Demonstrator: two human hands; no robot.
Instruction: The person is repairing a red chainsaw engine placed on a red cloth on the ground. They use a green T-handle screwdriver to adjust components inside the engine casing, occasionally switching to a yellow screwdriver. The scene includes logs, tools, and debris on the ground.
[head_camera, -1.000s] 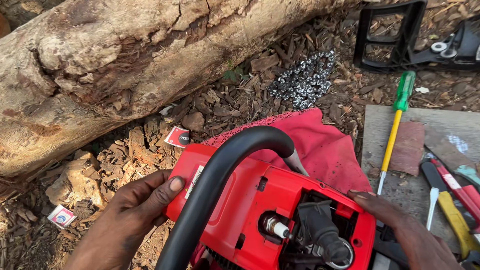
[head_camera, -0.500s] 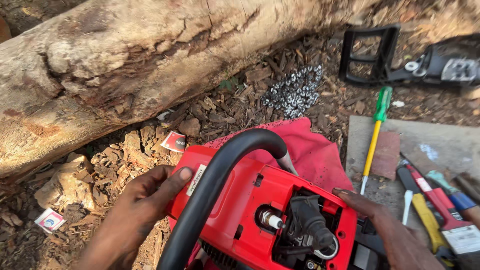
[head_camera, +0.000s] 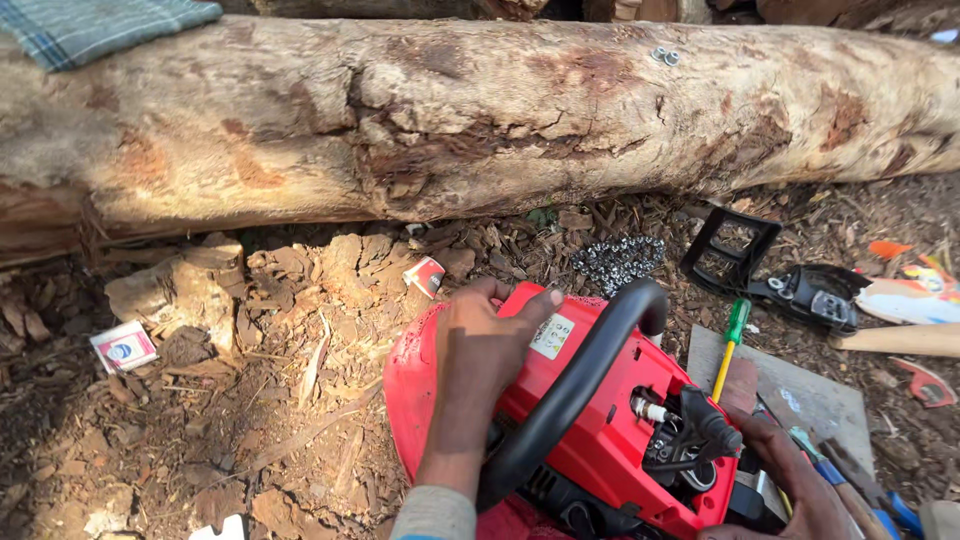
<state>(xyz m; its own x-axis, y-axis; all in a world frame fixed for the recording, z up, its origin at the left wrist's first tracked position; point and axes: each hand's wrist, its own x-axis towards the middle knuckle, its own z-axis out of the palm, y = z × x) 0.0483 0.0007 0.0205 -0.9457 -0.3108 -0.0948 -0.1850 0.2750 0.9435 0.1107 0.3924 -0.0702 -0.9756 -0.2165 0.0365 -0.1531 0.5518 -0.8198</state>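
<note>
Working on bark-strewn ground below a long log (head_camera: 480, 120).
The left hand (head_camera: 485, 345) presses flat, fingers spread, on the red chainsaw body (head_camera: 600, 440); the right hand (head_camera: 790, 480) grips its rear. Tools crowd the right; open ground lies left.

You're working in hard, bright daylight: the log (head_camera: 480, 120) is washed pale on top and throws a dark shadow along its underside onto the bark chips. Everything near the log stays sharp; the log bows slightly toward the picture's edges.
</note>
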